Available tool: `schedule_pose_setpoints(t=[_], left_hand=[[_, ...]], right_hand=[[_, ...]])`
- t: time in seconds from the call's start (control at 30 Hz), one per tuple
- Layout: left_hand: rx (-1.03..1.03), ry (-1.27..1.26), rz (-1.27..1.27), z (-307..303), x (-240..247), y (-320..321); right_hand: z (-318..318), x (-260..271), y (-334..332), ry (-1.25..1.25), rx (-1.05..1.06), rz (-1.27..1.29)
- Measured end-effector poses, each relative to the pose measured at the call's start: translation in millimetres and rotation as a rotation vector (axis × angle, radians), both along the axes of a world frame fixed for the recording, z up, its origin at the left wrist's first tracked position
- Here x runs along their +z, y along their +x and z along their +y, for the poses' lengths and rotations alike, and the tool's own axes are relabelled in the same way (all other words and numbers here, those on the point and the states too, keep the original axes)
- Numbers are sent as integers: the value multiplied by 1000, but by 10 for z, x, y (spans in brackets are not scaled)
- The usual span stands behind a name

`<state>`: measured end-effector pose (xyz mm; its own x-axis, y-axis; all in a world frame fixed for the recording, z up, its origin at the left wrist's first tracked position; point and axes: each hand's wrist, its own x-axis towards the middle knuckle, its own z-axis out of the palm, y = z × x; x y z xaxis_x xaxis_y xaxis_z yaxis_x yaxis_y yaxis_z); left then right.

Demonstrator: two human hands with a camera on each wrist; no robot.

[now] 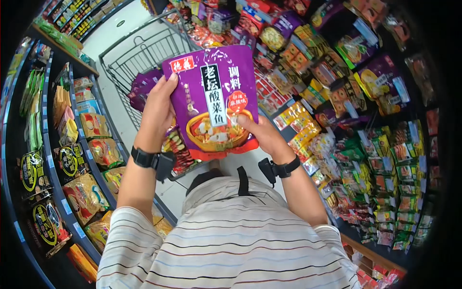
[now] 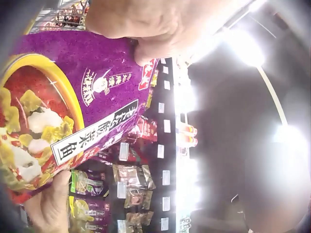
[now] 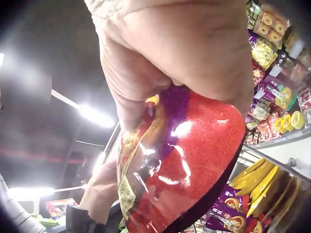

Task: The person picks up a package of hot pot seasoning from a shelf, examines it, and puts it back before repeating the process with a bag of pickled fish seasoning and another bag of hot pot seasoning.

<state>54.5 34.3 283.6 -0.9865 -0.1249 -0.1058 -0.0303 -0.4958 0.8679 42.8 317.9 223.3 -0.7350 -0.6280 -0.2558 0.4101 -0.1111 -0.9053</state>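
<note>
A purple pouch [image 1: 216, 96] with a bowl of fish pictured on its front is held upright between both hands, above a shopping cart. The left hand [image 1: 161, 103] grips its left edge, thumb on the front near the red logo. The right hand [image 1: 264, 135] grips the lower right side, thumb over the bowl picture. In the left wrist view the pouch [image 2: 97, 97] shows its front, with the left hand [image 2: 146, 24] at its top edge. The right wrist view shows its red bottom [image 3: 194, 155] under the right hand [image 3: 175, 48]; some fingers are hidden.
A wire shopping cart [image 1: 139, 53] stands ahead, with purple packages [image 1: 144, 86] and other packets inside. Shelves of bagged goods [image 1: 94, 154] line the left side. Racks of hanging packets [image 1: 356, 168] fill the right. Pale floor [image 1: 120, 24] shows beyond the cart.
</note>
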Motion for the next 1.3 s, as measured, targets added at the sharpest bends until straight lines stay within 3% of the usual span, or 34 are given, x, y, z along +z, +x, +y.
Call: schedule_pose_setpoints(t=[0.17, 0.33, 0.57, 1.1, 1.3], left_hand=[[-184, 89, -23, 698, -182, -135], [-289, 75, -6, 1404, -194, 17], [-400, 152, -167, 1990, -456, 347], [-364, 65, -213, 2482, -650, 641], [-363, 80, -191, 2534, -763, 704]], right_hand=[[736, 22, 220, -84, -235, -66], [1313, -80, 347, -99, -304, -64], [1791, -168, 538, -137, -380, -79], [2204, -396, 825, -88, -444, -128], [2217, -244, 948, -34, -461, -121]])
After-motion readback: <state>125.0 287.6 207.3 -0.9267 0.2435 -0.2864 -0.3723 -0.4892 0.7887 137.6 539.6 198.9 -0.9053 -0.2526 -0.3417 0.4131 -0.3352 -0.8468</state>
